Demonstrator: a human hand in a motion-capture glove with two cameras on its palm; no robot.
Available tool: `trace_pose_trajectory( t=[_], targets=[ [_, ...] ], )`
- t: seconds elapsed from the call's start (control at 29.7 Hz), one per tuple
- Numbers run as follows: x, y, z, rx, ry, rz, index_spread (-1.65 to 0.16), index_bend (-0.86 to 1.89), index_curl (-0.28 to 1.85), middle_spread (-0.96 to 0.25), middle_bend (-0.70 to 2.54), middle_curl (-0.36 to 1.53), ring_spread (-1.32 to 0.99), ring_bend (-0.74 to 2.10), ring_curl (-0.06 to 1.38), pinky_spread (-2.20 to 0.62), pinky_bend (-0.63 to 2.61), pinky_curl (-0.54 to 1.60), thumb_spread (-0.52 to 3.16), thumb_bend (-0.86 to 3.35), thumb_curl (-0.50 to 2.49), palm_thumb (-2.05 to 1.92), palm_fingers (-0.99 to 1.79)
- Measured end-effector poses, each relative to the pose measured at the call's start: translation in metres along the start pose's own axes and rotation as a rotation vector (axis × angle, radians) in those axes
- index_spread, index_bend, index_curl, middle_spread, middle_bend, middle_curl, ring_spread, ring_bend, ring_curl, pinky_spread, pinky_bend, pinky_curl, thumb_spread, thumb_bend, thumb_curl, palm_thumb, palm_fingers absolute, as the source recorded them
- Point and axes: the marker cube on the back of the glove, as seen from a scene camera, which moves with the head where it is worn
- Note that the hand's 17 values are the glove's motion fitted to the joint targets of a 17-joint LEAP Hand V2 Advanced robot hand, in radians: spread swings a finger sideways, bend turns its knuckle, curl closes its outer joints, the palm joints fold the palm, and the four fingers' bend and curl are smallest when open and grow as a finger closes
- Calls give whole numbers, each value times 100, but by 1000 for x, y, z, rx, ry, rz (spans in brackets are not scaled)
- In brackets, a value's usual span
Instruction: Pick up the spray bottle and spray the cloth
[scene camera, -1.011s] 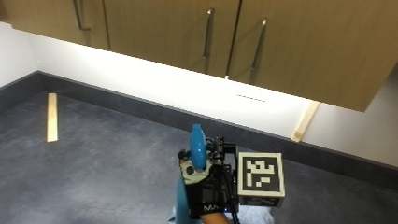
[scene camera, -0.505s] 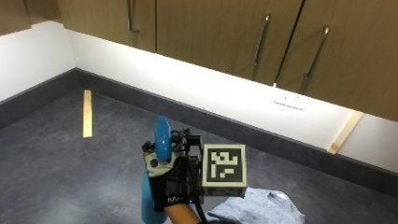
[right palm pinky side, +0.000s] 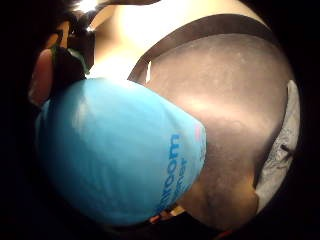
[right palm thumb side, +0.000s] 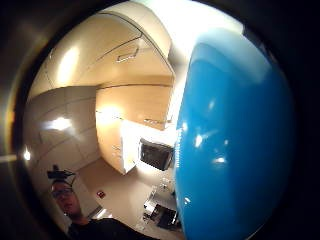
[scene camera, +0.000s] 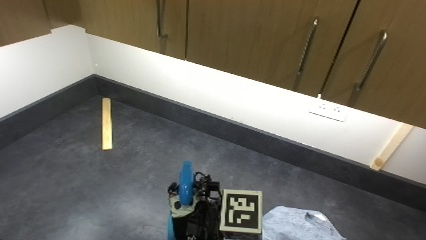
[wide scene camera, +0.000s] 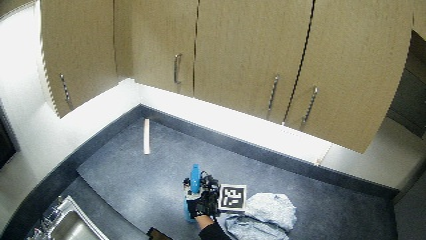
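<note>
A: Biggest first. The dark grey speckled countertop (wide scene camera: 133, 175) runs into a corner under light wooden wall cupboards (wide scene camera: 253, 55) with long metal handles. Only the wide outside view shows the steel sink (wide scene camera: 63, 227) at the near edge and the full spread of the crumpled grey cloth (wide scene camera: 263, 215).

B: The closer outside view cuts that cloth (scene camera: 299, 227) down to one corner at the frame's edge. It does show a white wall socket (scene camera: 327, 110) and two pale wooden strips: one flat on the counter (scene camera: 106, 130), one leaning against the back wall (scene camera: 389, 146).

A: And the bright blue plastic spray bottle (wide scene camera: 193, 192)?

B: Held above the counter, just beside the cloth, on the side away from it. Its long axis stands close to upright. In the closer outside view the blue top (scene camera: 186, 182) rises above the glove.

A: Which way does the nozzle face?

B: Cannot tell from either outside view.

A: The gloved right hand (wide scene camera: 202, 205)?

B: Its fingers are wrapped round the bottle's body in the wide outside view. The closer view shows only a sliver of the glove (scene camera: 200, 225).

A: The palm views?

B: The little finger side has the blue body (right palm pinky side: 120, 155) with printed lettering filling it, the counter (right palm pinky side: 230, 110) behind and the cloth (right palm pinky side: 280, 160) at the rim. The thumb side shows the blue wall (right palm thumb side: 235, 140) close up, with cupboards (right palm thumb side: 130, 110) beyond.
</note>
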Motion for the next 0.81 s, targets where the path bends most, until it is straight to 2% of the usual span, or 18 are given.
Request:
trace_pose_trajectory(
  t=[0.81],
  targets=[
    [28, 15, 11, -54, 40, 99, -18, 30, 67, -4, 40, 59, -11, 30, 51, -1, 15, 33, 60, -1, 79, 123, 109]
  ],
)
